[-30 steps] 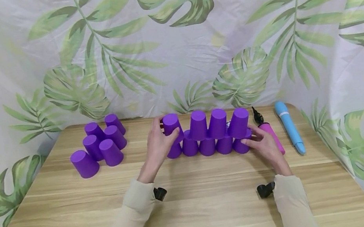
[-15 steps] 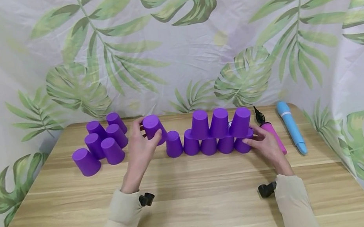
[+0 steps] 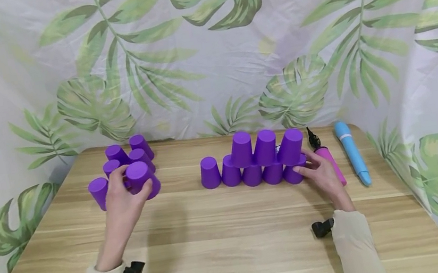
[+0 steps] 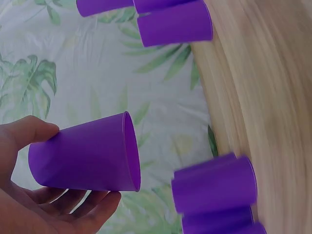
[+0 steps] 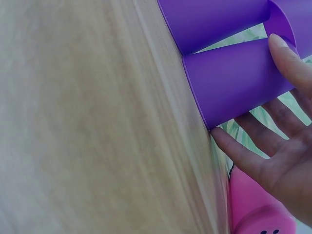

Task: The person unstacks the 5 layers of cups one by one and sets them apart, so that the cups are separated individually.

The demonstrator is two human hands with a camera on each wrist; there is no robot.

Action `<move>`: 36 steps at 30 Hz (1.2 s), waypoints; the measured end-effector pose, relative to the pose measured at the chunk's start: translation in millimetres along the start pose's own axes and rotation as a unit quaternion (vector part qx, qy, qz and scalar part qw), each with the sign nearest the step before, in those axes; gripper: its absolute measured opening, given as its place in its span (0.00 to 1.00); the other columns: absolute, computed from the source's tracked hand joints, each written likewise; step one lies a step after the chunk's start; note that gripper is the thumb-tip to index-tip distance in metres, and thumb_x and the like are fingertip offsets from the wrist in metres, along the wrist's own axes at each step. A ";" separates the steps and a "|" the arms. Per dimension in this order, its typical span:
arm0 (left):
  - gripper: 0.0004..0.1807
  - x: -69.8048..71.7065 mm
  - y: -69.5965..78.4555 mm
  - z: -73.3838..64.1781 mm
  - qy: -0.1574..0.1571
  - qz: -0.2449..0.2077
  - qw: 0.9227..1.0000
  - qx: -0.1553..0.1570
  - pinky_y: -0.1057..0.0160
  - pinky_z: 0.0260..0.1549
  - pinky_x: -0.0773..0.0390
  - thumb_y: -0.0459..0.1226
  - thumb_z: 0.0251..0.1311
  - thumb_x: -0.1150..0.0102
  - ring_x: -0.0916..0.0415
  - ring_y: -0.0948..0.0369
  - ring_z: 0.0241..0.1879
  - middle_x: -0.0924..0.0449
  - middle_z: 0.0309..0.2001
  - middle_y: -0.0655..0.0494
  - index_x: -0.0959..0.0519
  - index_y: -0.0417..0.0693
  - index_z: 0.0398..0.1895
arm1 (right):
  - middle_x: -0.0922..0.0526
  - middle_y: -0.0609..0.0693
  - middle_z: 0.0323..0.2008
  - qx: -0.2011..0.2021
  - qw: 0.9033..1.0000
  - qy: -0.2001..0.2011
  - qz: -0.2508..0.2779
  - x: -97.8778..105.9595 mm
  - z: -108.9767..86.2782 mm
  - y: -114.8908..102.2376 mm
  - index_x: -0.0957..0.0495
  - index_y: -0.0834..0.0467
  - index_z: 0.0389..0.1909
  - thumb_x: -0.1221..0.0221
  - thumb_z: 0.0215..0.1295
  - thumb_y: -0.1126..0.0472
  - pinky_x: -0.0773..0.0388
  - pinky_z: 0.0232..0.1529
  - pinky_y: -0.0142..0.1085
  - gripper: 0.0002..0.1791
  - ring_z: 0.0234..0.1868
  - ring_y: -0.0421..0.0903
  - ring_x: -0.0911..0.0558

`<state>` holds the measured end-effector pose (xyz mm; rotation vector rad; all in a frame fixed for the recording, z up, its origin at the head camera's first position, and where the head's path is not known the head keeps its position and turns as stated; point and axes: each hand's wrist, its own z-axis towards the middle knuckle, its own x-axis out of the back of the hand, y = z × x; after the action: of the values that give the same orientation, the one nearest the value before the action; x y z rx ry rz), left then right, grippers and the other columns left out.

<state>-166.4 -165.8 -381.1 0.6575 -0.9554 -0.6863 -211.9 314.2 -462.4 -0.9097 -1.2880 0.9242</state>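
An upside-down purple cup [image 3: 137,174] is gripped in my left hand [image 3: 120,209], thumb on one side and fingers on the other. In the left wrist view that cup [image 4: 87,153] is raised, its rim facing the table. Behind it stands a group of upside-down purple cups [image 3: 99,189], partly hidden by the hand. My right hand [image 3: 325,178] holds the right-end cup [image 5: 234,80] of a row, thumb near its base and fingers along its far side. Three cups [image 3: 265,148] sit on top of that row; its left-end cup [image 3: 210,173] carries none.
Right of the stack lie a pink cylinder [image 3: 332,161] with a black nozzle and a long light-blue tube [image 3: 352,153]. The wooden table [image 3: 236,248] ends at a leaf-print cloth [image 3: 226,73] at the back.
My left hand has lifted a cup off the left end of the upper row and carried it left to the loose cups. The right hand has stayed at the right-end cup.
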 end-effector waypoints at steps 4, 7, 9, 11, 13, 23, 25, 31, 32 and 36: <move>0.31 19.5 -13.9 -5.0 0.014 0.019 0.999 0.031 0.49 0.47 0.27 0.32 0.53 0.35 0.27 0.43 0.48 0.30 0.51 0.35 0.36 0.30 0.59 | 0.28 0.61 0.62 -0.002 1.000 -0.002 0.004 1.8 -1.0 -0.4 0.36 0.55 0.70 0.32 0.58 0.54 0.27 0.54 0.33 0.39 0.58 0.59 0.25; 0.32 27.7 -27.1 -4.9 0.008 0.029 0.998 0.058 0.48 0.49 0.30 0.34 0.55 0.36 0.29 0.42 0.50 0.32 0.52 0.35 0.37 0.31 0.60 | 0.28 0.61 0.63 -0.002 1.000 -0.001 0.004 2.8 -1.3 -0.3 0.36 0.55 0.70 0.33 0.59 0.55 0.27 0.51 0.29 0.39 0.58 0.59 0.25; 0.33 29.3 -36.9 -3.7 -0.008 0.034 0.997 0.071 0.45 0.51 0.31 0.35 0.56 0.37 0.31 0.41 0.51 0.33 0.53 0.33 0.38 0.30 0.61 | 0.28 0.61 0.62 -0.001 1.000 0.002 0.001 3.4 -0.7 -0.1 0.36 0.54 0.70 0.33 0.59 0.55 0.27 0.50 0.28 0.39 0.58 0.59 0.24; 0.34 28.8 -46.9 -3.4 -0.024 0.038 0.996 0.083 0.43 0.52 0.32 0.36 0.57 0.37 0.32 0.39 0.52 0.34 0.53 0.31 0.40 0.28 0.62 | 0.27 0.61 0.62 0.000 1.000 0.002 0.000 3.3 -0.4 0.3 0.35 0.53 0.70 0.33 0.58 0.54 0.27 0.49 0.27 0.38 0.58 0.59 0.24; 0.35 27.5 -56.0 -3.7 -0.037 0.045 0.994 0.097 0.41 0.53 0.33 0.37 0.58 0.38 0.32 0.38 0.53 0.34 0.54 0.30 0.41 0.28 0.62 | 0.27 0.60 0.62 0.002 1.000 0.000 0.002 2.9 -0.4 0.6 0.35 0.53 0.70 0.32 0.58 0.54 0.27 0.49 0.26 0.38 0.58 0.58 0.24; 0.38 23.9 -79.1 -3.7 -0.041 0.058 0.987 0.143 0.40 0.59 0.36 0.37 0.58 0.39 0.36 0.34 0.58 0.37 0.59 0.25 0.44 0.25 0.64 | 0.27 0.60 0.62 0.005 1.000 0.000 0.006 1.0 -0.9 0.8 0.35 0.55 0.69 0.32 0.58 0.55 0.27 0.50 0.28 0.38 0.58 0.58 0.24; 0.37 23.5 -83.0 -4.3 -0.035 0.064 0.987 0.145 0.40 0.58 0.36 0.37 0.57 0.39 0.35 0.34 0.57 0.36 0.58 0.25 0.43 0.24 0.64 | 0.27 0.60 0.61 0.007 1.000 0.000 0.006 1.1 -0.6 1.0 0.35 0.56 0.69 0.33 0.58 0.55 0.27 0.50 0.28 0.38 0.58 0.58 0.24; 0.36 21.9 -92.3 -5.0 -0.030 0.074 0.987 0.142 0.38 0.56 0.36 0.35 0.56 0.38 0.34 0.33 0.55 0.35 0.55 0.25 0.42 0.23 0.62 | 0.26 0.61 0.61 0.008 1.000 -0.002 0.006 1.2 -0.6 0.9 0.35 0.55 0.69 0.33 0.59 0.55 0.26 0.51 0.29 0.38 0.57 0.58 0.24; 0.36 21.7 -93.0 -4.9 -0.033 0.076 0.986 0.143 0.38 0.56 0.36 0.35 0.56 0.38 0.35 0.33 0.55 0.35 0.56 0.24 0.42 0.23 0.62 | 0.26 0.61 0.61 0.009 1.000 -0.002 0.005 1.1 -0.6 0.9 0.35 0.55 0.69 0.33 0.59 0.55 0.26 0.51 0.29 0.37 0.58 0.58 0.24; 0.36 20.4 -94.4 -3.4 -0.041 0.076 0.985 0.147 0.37 0.57 0.36 0.36 0.57 0.38 0.36 0.32 0.56 0.36 0.57 0.24 0.42 0.24 0.62 | 0.27 0.61 0.61 0.009 1.000 -0.001 0.002 0.8 -0.3 1.4 0.35 0.55 0.69 0.33 0.59 0.55 0.26 0.50 0.29 0.37 0.57 0.58 0.24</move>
<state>-176.5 -238.6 -443.8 0.8111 -1.1847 -0.4432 -211.6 315.5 -463.4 -0.8979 -1.2795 0.9384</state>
